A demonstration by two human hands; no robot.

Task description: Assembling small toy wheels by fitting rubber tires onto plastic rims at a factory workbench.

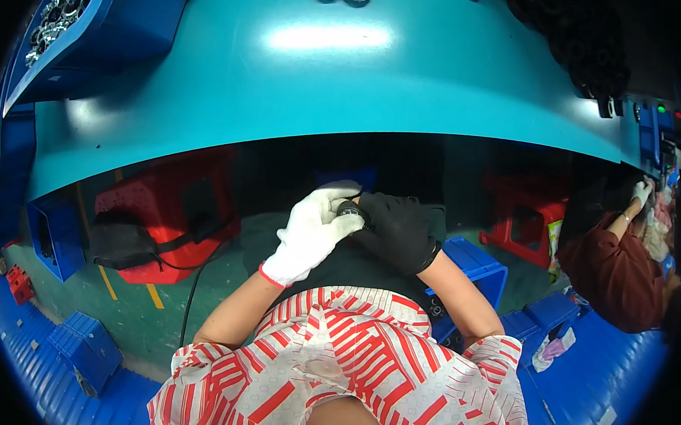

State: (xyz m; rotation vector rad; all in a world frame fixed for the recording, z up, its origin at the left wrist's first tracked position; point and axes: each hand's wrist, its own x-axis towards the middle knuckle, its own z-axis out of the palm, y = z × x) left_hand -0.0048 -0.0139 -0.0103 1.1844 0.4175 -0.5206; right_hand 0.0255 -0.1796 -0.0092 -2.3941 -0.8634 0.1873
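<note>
Your left hand (313,234), white glove, and right hand (397,230), black glove, meet over your lap below the teal table (407,71) edge. Both pinch a small dark round part (350,209) between the fingertips, fingers curled around it. Blue bin (98,27) of metal rings sits far left on the table. Red stool (170,205) left, blue crates (84,346) on the floor.

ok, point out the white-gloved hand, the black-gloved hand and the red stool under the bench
white-gloved left hand (314,238), head view, back of the glove
black-gloved right hand (400,229), head view, back of the glove
red stool (175,198), head view, its seat top
</note>
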